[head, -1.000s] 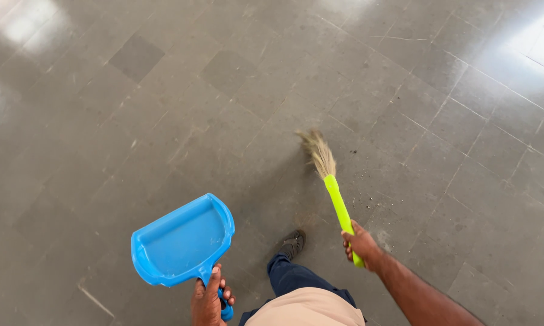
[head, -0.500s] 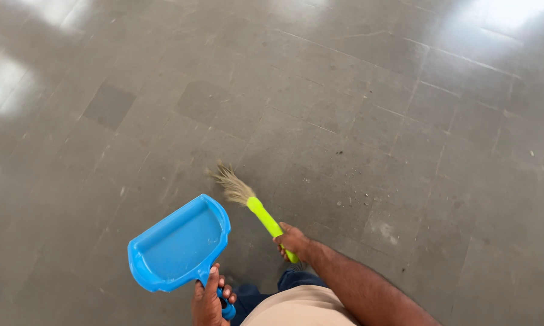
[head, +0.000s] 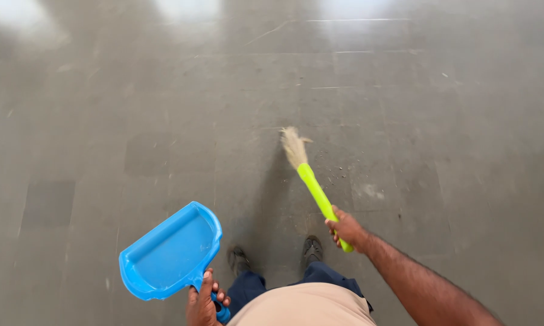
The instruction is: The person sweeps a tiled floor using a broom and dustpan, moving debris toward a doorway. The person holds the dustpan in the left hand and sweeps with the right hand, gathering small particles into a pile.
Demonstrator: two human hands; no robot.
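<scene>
My left hand (head: 203, 302) grips the handle of a blue plastic dustpan (head: 169, 253), which is held off the floor at the lower left with its open mouth facing up and to the left. My right hand (head: 347, 228) holds the bright green handle of a small broom (head: 311, 184). Its straw-coloured bristles (head: 294, 145) point away from me and rest on or just above the grey floor. The dustpan looks empty.
A grey tiled floor (head: 405, 108) fills the view, with bright light patches along the top edge. Small specks of dirt and a pale smudge (head: 368, 191) lie right of the broom. My two dark shoes (head: 311, 247) stand below the broom.
The view has shifted over the floor. The broom has swung from the left back toward the middle, its bristles now pointing farther ahead. The dustpan stays in my left hand.
</scene>
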